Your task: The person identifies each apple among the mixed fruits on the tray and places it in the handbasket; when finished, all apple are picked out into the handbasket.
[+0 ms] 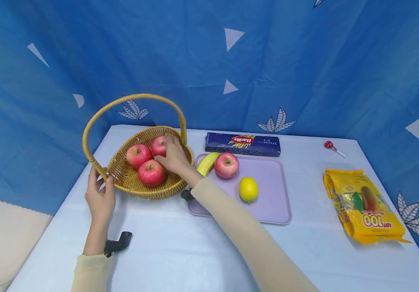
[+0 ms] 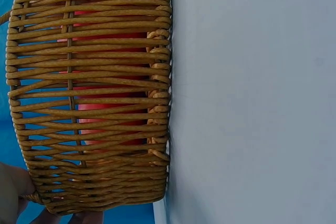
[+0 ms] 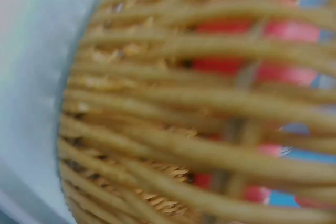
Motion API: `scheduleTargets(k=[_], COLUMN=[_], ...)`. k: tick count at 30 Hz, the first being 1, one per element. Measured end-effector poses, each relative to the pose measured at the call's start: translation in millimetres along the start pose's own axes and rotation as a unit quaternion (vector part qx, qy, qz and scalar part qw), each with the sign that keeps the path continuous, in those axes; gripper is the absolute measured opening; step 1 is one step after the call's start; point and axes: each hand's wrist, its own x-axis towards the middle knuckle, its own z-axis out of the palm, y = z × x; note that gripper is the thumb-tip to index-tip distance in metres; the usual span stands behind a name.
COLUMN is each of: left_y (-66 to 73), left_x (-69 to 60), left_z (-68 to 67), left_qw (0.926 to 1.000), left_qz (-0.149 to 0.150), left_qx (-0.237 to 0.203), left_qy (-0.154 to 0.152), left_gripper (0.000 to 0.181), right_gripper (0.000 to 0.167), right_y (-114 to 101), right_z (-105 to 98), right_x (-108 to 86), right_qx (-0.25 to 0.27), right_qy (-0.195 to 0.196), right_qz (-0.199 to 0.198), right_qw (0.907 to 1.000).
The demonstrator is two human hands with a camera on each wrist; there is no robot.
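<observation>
A wicker basket (image 1: 158,194) with a tall arched handle (image 1: 136,97) stands at the left of the table. My left hand (image 1: 100,198) grips its rim at the left foot of the handle. Inside lie three red apples: a front apple (image 1: 151,172), a left apple (image 1: 138,156) and a back apple (image 1: 159,145). My right hand (image 1: 174,156) reaches over the basket's right rim, thumb and fingers about the back apple, partly covering it. In the left wrist view, red shows through the weave (image 2: 115,83); the blurred right wrist view shows the basket wall (image 3: 157,98) close up.
Right of the basket, a lilac tray (image 1: 268,207) holds a banana (image 1: 206,164), another apple (image 1: 226,165) and a lemon (image 1: 248,189). Behind it lies a blue spaghetti box (image 1: 242,144). Farther right are a lollipop (image 1: 329,144) and a yellow candy bag (image 1: 364,207).
</observation>
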Motion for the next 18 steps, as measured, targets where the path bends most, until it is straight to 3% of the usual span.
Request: scheduleTargets(k=[11,18], left_y=[-1.4,1.3], left_x=[-0.5,0.3], left_z=[0.4,-0.5], left_qw=[0.9999,1.0], left_qz=[-0.008,0.002], left_qx=[0.009,-0.002], left_qy=[0.0,-0.001], left_gripper=[0.056,0.055], right_gripper=[0.076,0.077], right_y=[-9.7,-4.0], right_z=[-28.1,-53.5], right_x=[-48.3,-80.6], right_qx=[0.071,0.083], right_qy=[0.003,0.0], right_qz=[-0.091,-0.112], right_qw=[0.9933,0.9902])
